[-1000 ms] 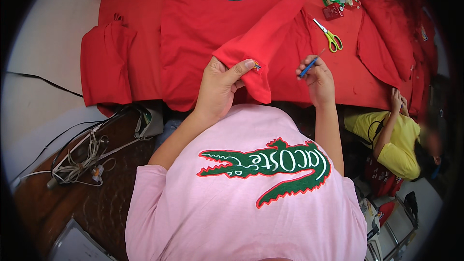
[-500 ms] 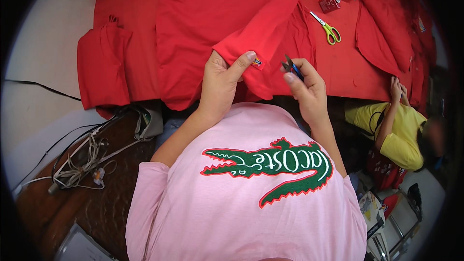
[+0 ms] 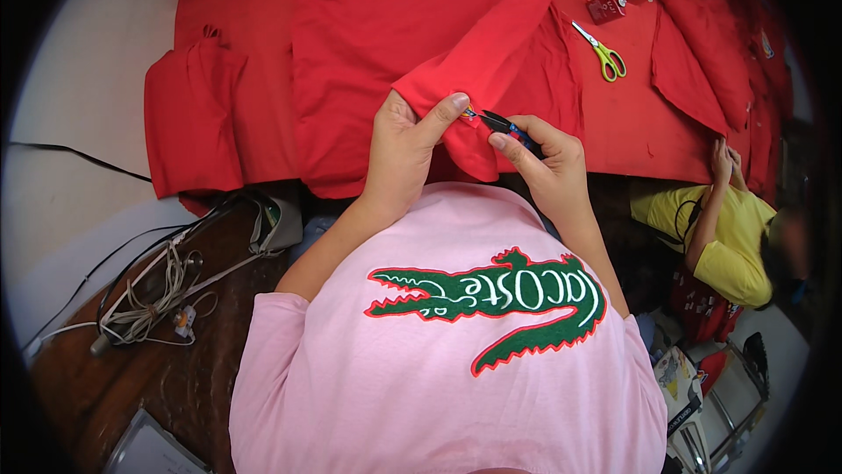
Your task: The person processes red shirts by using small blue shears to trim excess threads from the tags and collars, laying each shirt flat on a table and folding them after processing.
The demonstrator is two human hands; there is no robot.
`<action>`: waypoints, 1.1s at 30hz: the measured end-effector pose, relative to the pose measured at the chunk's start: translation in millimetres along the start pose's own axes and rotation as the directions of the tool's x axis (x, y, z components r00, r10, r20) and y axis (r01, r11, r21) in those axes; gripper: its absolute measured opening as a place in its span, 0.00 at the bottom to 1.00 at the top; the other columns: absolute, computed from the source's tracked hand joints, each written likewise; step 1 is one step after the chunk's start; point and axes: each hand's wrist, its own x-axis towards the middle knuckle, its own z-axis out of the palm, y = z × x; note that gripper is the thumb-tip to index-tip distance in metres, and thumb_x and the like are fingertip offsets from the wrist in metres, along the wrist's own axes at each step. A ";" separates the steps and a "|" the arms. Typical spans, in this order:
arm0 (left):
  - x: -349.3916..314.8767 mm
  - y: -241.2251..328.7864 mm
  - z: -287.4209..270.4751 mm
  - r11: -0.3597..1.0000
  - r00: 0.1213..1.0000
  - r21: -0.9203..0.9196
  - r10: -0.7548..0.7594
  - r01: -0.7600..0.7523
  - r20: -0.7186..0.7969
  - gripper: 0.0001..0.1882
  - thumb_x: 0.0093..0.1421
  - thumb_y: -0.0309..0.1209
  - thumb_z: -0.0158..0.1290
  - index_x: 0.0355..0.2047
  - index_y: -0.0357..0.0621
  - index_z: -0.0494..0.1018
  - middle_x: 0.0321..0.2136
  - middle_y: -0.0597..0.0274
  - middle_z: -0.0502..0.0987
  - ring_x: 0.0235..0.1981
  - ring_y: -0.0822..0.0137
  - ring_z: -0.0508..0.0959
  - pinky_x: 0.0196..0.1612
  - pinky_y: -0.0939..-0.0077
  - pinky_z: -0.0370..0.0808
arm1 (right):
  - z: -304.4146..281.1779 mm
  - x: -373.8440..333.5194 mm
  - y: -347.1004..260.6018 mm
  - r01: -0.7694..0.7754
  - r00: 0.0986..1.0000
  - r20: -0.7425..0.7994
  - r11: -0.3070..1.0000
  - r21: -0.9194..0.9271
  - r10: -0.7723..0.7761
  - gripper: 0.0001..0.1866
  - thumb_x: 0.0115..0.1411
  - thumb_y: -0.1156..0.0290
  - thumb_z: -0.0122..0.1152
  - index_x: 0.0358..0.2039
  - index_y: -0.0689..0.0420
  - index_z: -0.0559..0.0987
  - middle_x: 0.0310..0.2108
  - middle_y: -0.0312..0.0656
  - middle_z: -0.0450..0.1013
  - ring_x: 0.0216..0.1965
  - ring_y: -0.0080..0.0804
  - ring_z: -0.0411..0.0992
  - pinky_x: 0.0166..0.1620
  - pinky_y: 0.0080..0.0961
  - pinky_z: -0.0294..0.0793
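A red garment (image 3: 377, 62) with a large printed emblem lies over the near edge of the table. My left hand (image 3: 405, 145) pinches the end of its sleeve, thumb on top, beside a small woven label (image 3: 469, 114). Closed around a pair of thread snips (image 3: 510, 130) with dark blades and a blue part, my right hand (image 3: 553, 163) brings the tips up against the label. Whether the blades touch a thread is too small to tell.
Yellow-handled scissors (image 3: 605, 57) lie beyond my right hand, near tape rolls and a small red box (image 3: 605, 7). Another red garment (image 3: 193, 123) hangs over the edge at left. A person in a yellow shirt (image 3: 728, 237) works at right; cables (image 3: 158, 290) lie coiled at lower left.
My right hand has moved left with the snips, from a gap beside the sleeve to the label. The left hand keeps its pinch on the sleeve; the whole view has shifted slightly.
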 end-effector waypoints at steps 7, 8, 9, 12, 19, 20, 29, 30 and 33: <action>1.4 2.7 -4.1 0.999 1.000 0.043 0.025 -0.025 -0.004 0.13 0.67 0.25 0.60 0.50 0.34 0.74 0.44 0.59 0.82 0.46 0.73 0.81 0.53 0.76 0.77 | 2.2 2.9 -0.7 0.035 0.999 -0.017 0.998 -0.043 -0.036 0.08 0.63 0.70 0.71 0.37 0.62 0.85 0.20 0.28 0.68 0.24 0.13 0.62 0.26 0.18 0.59; 1.8 3.5 -4.7 0.999 1.000 0.034 0.002 -0.002 -0.006 0.13 0.67 0.25 0.60 0.50 0.34 0.74 0.44 0.59 0.82 0.47 0.73 0.81 0.53 0.76 0.77 | 1.9 3.5 -0.9 0.048 0.999 -0.023 0.997 -0.057 -0.049 0.08 0.63 0.70 0.71 0.37 0.62 0.85 0.20 0.28 0.68 0.24 0.13 0.62 0.26 0.18 0.59; 2.2 4.3 -5.3 0.999 1.000 0.026 -0.021 0.021 -0.007 0.14 0.67 0.25 0.60 0.50 0.34 0.74 0.45 0.59 0.82 0.47 0.73 0.80 0.54 0.76 0.77 | 2.1 4.0 0.6 0.063 0.997 -0.035 0.996 -0.062 -0.065 0.08 0.63 0.70 0.71 0.37 0.62 0.85 0.20 0.29 0.68 0.24 0.13 0.62 0.26 0.18 0.59; 2.8 7.6 -2.0 0.999 0.999 -0.021 -0.035 0.034 -0.007 0.14 0.67 0.25 0.60 0.51 0.34 0.73 0.46 0.58 0.82 0.47 0.73 0.80 0.54 0.75 0.77 | 2.7 4.6 4.9 0.073 0.995 -0.062 0.997 -0.041 -0.075 0.09 0.62 0.70 0.72 0.38 0.62 0.85 0.20 0.30 0.68 0.24 0.13 0.62 0.26 0.19 0.59; 5.3 2.7 -1.1 0.999 1.000 -0.028 -0.021 0.020 -0.022 0.15 0.67 0.25 0.59 0.52 0.35 0.72 0.45 0.59 0.82 0.45 0.73 0.81 0.52 0.76 0.78 | 2.6 4.5 -1.2 0.074 0.997 -0.003 0.995 -0.066 -0.074 0.10 0.59 0.70 0.74 0.38 0.62 0.85 0.19 0.32 0.70 0.22 0.15 0.63 0.25 0.20 0.60; 5.5 2.7 -1.0 0.999 1.000 -0.027 -0.019 0.019 -0.020 0.15 0.67 0.25 0.59 0.52 0.35 0.72 0.45 0.59 0.82 0.45 0.74 0.81 0.51 0.76 0.78 | 3.4 5.3 -1.0 0.079 0.997 -0.003 0.993 -0.087 -0.080 0.10 0.59 0.70 0.75 0.38 0.62 0.86 0.19 0.32 0.70 0.22 0.15 0.63 0.25 0.20 0.60; 7.1 5.4 -6.5 0.992 0.992 -0.031 -0.123 0.122 -0.024 0.15 0.67 0.28 0.60 0.51 0.37 0.74 0.45 0.60 0.82 0.46 0.73 0.81 0.52 0.75 0.78 | 3.9 6.0 3.4 0.089 0.996 0.004 0.984 -0.153 -0.090 0.09 0.62 0.71 0.71 0.39 0.64 0.85 0.22 0.28 0.71 0.25 0.13 0.63 0.28 0.17 0.60; 7.2 5.6 -6.1 0.991 0.992 -0.042 -0.125 0.124 -0.025 0.15 0.67 0.27 0.60 0.51 0.37 0.74 0.45 0.60 0.82 0.46 0.73 0.81 0.52 0.75 0.78 | 5.3 6.1 6.2 0.080 0.995 -0.047 0.988 -0.133 -0.087 0.09 0.62 0.71 0.72 0.38 0.63 0.85 0.21 0.30 0.70 0.25 0.14 0.63 0.27 0.18 0.60; 5.8 7.3 -6.1 0.993 0.994 -0.053 -0.109 0.108 -0.025 0.15 0.67 0.27 0.60 0.52 0.36 0.74 0.46 0.60 0.82 0.47 0.72 0.81 0.54 0.74 0.78 | 8.4 5.5 11.1 0.066 0.986 -0.144 0.993 -0.096 -0.080 0.09 0.61 0.70 0.73 0.38 0.62 0.85 0.19 0.32 0.69 0.23 0.15 0.63 0.25 0.20 0.60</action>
